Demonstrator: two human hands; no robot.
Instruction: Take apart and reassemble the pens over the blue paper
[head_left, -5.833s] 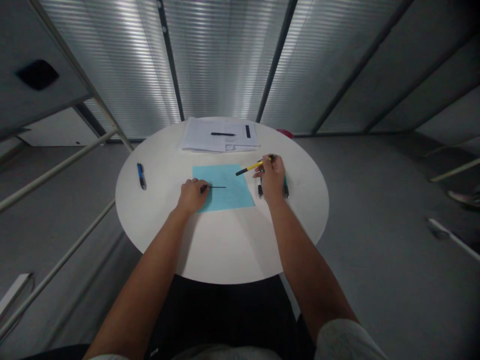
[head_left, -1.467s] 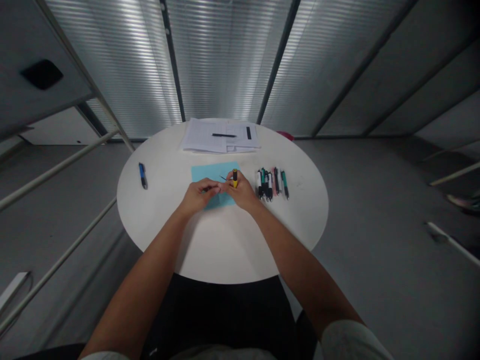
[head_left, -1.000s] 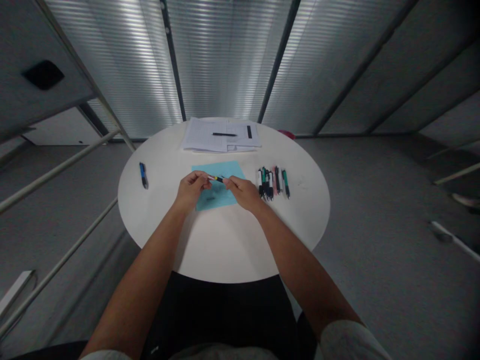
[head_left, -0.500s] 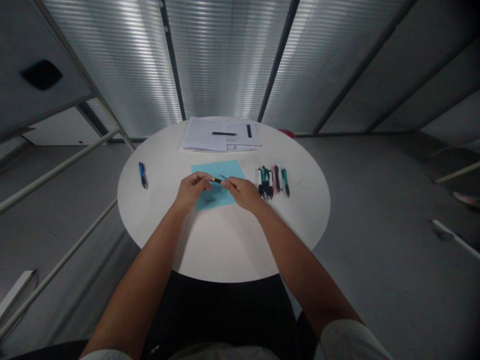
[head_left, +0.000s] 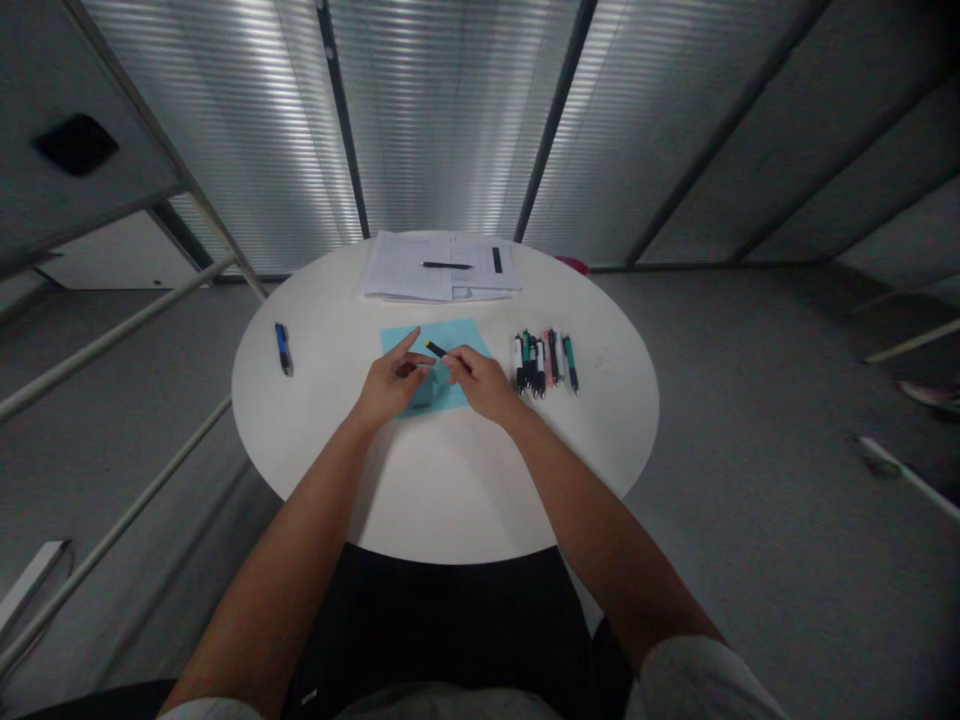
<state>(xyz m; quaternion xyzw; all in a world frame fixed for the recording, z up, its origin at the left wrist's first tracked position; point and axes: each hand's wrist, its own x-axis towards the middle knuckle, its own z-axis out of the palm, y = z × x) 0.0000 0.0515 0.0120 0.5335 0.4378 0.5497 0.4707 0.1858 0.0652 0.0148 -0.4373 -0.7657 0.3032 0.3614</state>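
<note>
A slim black pen [head_left: 435,348] with a yellow end is pinched between the thumb and fingers of my right hand [head_left: 480,380], tilted with the yellow end up and to the left. Close on its left, my left hand [head_left: 386,388] is open, index finger stretched out and the other fingers partly curled. No pen shows in the left hand. Both hands are over a light blue sheet [head_left: 457,333]; they hide much of it, and something small beneath the fingers cannot be made out.
Several pens [head_left: 536,365] lie in a row on the round white table [head_left: 450,500], right of the sheet. A blue pen [head_left: 283,348] lies at the left. Papers [head_left: 409,268] with a black pen [head_left: 448,266] on top lie at the back. A metal frame [head_left: 150,315] stands left of the table.
My left hand has let go of the yellow end and spread its fingers. The pen, still in my right hand, has tilted with its yellow end higher.
</note>
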